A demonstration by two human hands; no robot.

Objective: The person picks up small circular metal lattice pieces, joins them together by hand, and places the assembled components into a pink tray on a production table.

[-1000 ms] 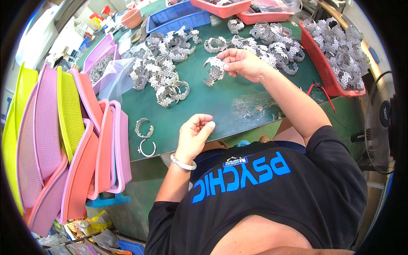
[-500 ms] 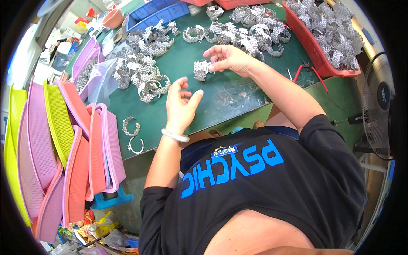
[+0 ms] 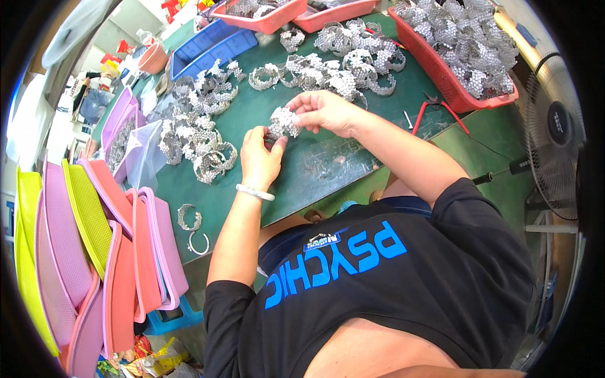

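Between my two hands is a silvery cuff bracelet (image 3: 284,122) with a mesh-like, scaly surface, raised over the green worktable (image 3: 302,183). My left hand (image 3: 260,159) has its fingers closed on the bracelet's near left side. The thumb and fingers of my right hand (image 3: 328,113) pinch its right side. Beyond my right hand lies a heap of similar bracelets (image 3: 328,72). Another heap of bracelets (image 3: 189,138) spreads to the left of my left hand. A single mesh cuff (image 3: 188,217) and a plain smooth cuff (image 3: 198,243) rest near the table's front left edge.
A red basket (image 3: 454,88) full of bracelets stands at the far right, with red-handled pliers (image 3: 440,113) before it. Blue trays (image 3: 214,49) sit at the back. Stacked plastic baskets (image 3: 120,283) fill the left side. A fan (image 3: 558,126) stands at right.
My left hand has come up to the bracelet and taken hold of it. My right hand has brought the bracelet slightly left and nearer. The whole view has shifted a little.
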